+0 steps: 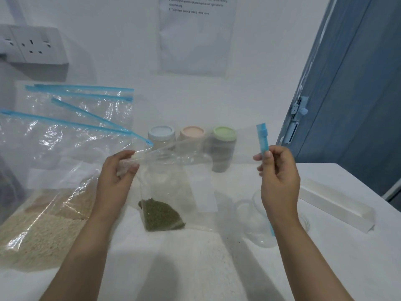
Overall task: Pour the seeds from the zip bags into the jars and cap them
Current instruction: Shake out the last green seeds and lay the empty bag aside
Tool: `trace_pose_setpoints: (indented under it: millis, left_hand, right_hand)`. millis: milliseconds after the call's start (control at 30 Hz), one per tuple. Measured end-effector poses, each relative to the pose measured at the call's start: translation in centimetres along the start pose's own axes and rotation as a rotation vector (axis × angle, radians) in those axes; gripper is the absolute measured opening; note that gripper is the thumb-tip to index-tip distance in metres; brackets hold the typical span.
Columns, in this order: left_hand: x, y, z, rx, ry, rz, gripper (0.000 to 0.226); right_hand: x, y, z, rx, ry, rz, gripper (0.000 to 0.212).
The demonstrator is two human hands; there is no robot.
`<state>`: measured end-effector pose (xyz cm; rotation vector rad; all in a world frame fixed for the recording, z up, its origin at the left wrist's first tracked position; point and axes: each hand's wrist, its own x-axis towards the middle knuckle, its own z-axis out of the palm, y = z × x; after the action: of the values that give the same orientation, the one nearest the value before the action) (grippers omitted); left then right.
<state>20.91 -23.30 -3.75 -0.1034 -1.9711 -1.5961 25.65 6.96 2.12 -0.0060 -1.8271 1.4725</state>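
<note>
Holding the zip bag (173, 170) up over the counter (325, 268), you are somewhere in the middle of the job. Your left hand (116, 170) pinches one clear corner of the bag and your right hand (278, 172) grips the blue zip strip (263, 137), so the bag hangs between them with a small heap of green seeds (161, 215) in its bottom corner.

Three jars stand capped at the back: a blue lid (161, 132), a pink lid (192, 132) and a green lid (224, 133), the green one over dark contents. An uncapped clear jar (256, 216) sits just below your right hand (likely the one for these seeds). At your left, a bag of pale seeds (41, 231) lies full, with more bags (82, 105) behind it, so pouring and capping remain.

A printed sheet (196, 33) hangs on the wall; its lines are too blurred to read reliably. I see no brand on the bags or jars.
</note>
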Motion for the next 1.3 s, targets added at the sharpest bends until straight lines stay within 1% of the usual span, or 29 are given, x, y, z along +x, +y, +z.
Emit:
trace_pose_setpoints:
  millis: [67, 133, 167, 233, 333, 433, 500, 633, 733, 833, 867, 967, 1067, 1133, 1233, 1300]
  left_hand:
    - [-0.7, -1.4, 0.0, -0.081, 0.021, -0.145, 0.046]
    - [-1.5, -2.3, 0.2, -0.152, 0.038, -0.243, 0.049]
    - [-1.9, -2.4, 0.5, -0.181, 0.044, -0.275, 0.045]
    - [-2.5, -2.7, 0.8, -0.208, 0.042, -0.315, 0.03]
    - [-3.3, -3.4, 1.1, -0.175, -0.011, -0.333, 0.026]
    - [-3.5, -3.9, 1.0, -0.099, -0.016, -0.314, 0.017]
    - [-3.3, -4.1, 0.8, -0.066, -0.018, -0.281, 0.021]
    - [-2.7, -3.4, 0.9, -0.099, -0.025, -0.259, 0.023]
    - [-2.4, -2.7, 1.2, -0.114, -0.006, -0.239, 0.019]
    - [-2.3, -2.5, 1.4, -0.161, 0.008, -0.262, 0.013]
    - [-2.4, -2.6, 1.5, -0.18, 0.014, -0.276, 0.013]
    - [-3.4, -3.4, 1.6, -0.226, 0.005, -0.358, 0.031]
    - [-4.9, -4.8, 1.9, -0.198, -0.057, -0.454, 0.03]
    - [-5.6, -5.2, 2.2, -0.234, -0.088, -0.52, 0.031]
    - [-5.8, -4.9, 2.5, -0.263, -0.133, -0.537, 0.037]
    - [-5.2, -4.2, 2.5, -0.267, -0.118, -0.507, 0.038]
  right_hand:
    - [-0.2, 0.0, 0.1, 0.008, -0.01, 0.008, 0.014]
    - [-0.3, 0.0, 0.1, 0.009, -0.012, 0.01, 0.014]
    - [-0.3, 0.0, 0.1, 0.008, -0.009, 0.011, 0.014]
    - [-0.4, 0.0, 0.1, 0.007, 0.0, 0.016, 0.016]
    - [-0.5, 0.0, 0.1, 0.001, 0.007, 0.019, 0.017]
    - [-0.5, 0.0, 0.1, -0.006, 0.008, 0.014, 0.018]
    - [-0.6, 0.1, 0.1, -0.008, 0.009, 0.012, 0.016]
    - [-0.3, 0.0, -0.1, -0.009, 0.024, 0.008, 0.014]
    - [-0.1, -0.1, -0.1, -0.002, 0.025, 0.001, 0.015]
    - [-0.2, -0.1, -0.2, 0.006, 0.022, 0.005, 0.016]
    - [-0.2, 0.0, -0.2, 0.007, 0.017, 0.008, 0.016]
    - [-0.6, 0.3, -0.1, 0.009, 0.0, 0.013, 0.016]
    - [-0.8, 0.7, -0.2, 0.015, 0.005, 0.011, 0.016]
    - [-0.8, 0.8, -0.3, 0.013, 0.008, 0.014, 0.017]
    - [-0.9, 0.7, -0.3, 0.006, 0.01, 0.008, 0.019]
    - [-0.8, 0.6, -0.3, 0.001, 0.011, 0.002, 0.018]
